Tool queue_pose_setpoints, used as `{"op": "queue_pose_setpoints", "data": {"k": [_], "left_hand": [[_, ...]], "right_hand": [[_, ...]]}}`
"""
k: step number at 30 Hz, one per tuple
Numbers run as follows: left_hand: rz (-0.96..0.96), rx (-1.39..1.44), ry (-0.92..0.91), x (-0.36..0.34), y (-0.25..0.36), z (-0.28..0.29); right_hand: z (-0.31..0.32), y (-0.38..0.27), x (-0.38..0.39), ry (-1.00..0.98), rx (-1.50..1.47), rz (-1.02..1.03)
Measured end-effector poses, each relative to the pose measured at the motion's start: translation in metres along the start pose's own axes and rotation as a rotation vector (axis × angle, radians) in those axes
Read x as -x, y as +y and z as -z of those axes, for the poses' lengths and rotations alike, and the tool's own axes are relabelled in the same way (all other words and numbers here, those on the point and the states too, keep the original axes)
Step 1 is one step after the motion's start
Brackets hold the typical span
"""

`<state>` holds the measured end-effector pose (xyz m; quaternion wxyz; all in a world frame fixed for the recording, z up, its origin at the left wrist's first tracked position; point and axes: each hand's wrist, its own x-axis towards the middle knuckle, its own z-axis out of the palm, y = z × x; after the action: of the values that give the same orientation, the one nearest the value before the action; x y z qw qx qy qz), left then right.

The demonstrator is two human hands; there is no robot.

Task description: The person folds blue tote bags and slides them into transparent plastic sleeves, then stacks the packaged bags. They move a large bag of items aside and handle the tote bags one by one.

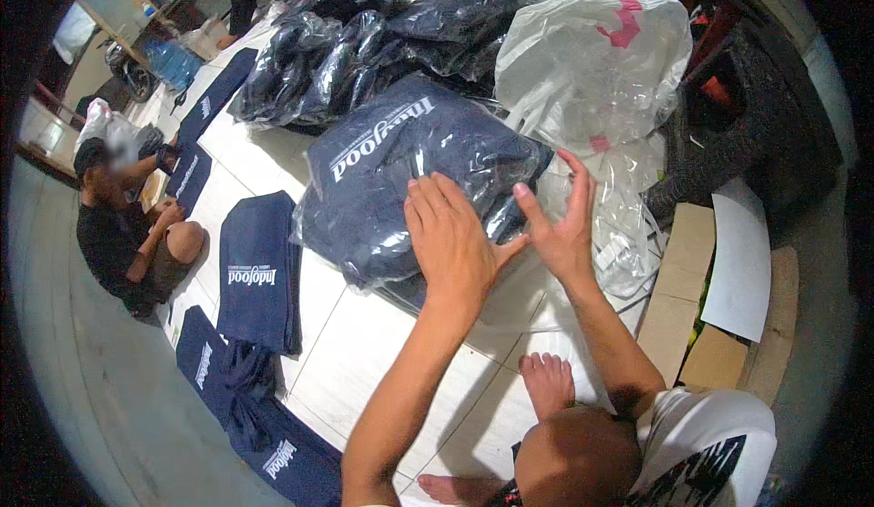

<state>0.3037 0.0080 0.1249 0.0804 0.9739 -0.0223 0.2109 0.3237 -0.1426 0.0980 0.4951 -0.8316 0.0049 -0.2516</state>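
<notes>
A clear plastic bag [364,193] packed with folded navy cloth goods that carry white print lies on the floor before me. My left hand [448,229] rests on its top near the front edge, palm down with fingers stretched out. Beside the bag's right corner, my right hand [562,225] is raised with thumb and fingers spread, and nothing shows in it. Whether its fingertips touch the plastic I cannot tell. To the left of the bag sits a stack of folded navy cloth goods [259,275] with the same print.
More filled plastic bags [319,61] lie behind. A whitish plastic sack [583,61] with pink marks stands at the back right, near cardboard [678,279]. More navy cloth [282,443] lies lower left. A co-worker [118,225] sits at the left; another person stands far back.
</notes>
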Motion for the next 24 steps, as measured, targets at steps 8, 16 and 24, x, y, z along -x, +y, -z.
{"op": "queue_pose_setpoints", "data": {"k": [8,16,24], "left_hand": [[0.051,0.223,0.023,0.001,-0.019,0.010],[0.182,0.282,0.311,0.045,0.016,0.011],[0.154,-0.139,0.258,0.143,0.022,-0.095]], "right_hand": [[-0.016,-0.036,-0.049,0.066,0.332,0.304],[-0.077,-0.027,-0.148,-0.824,0.101,-0.157],[-0.047,-0.051,-0.185,-0.792,-0.463,-0.287]]}}
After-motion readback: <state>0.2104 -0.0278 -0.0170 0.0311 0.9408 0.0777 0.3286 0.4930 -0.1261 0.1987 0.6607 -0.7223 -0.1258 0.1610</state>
